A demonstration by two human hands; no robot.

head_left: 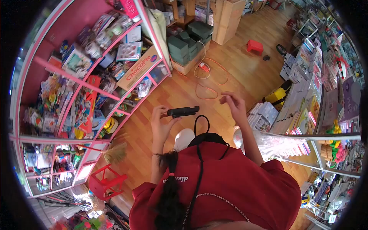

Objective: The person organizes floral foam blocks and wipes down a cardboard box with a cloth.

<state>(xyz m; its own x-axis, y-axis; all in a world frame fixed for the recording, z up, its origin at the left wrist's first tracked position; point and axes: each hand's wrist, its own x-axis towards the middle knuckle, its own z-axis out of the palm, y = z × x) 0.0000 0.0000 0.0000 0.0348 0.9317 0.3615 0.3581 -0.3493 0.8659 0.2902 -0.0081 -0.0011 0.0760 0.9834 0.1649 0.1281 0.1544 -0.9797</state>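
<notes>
My left hand (160, 122) is left of centre, with thumb and fingers closed on the near end of a black, flat, folded device (184, 111). The device lies roughly level above the wooden floor, its far end pointing right. To the right, my right hand (234, 105) is raised with its fingers loosely bent and apart, holding nothing and not touching the device. Between the hands, a black cord loop (202, 118) rises by the neck of the red shirt (230, 180).
Pink shelves (96, 90) packed with goods stand at left, a red stool (106, 182) below them. An orange cable (207, 93) lies ahead near green boxes (180, 51). Book racks (303, 88) line the right side. A small red stool (255, 46) stands further off.
</notes>
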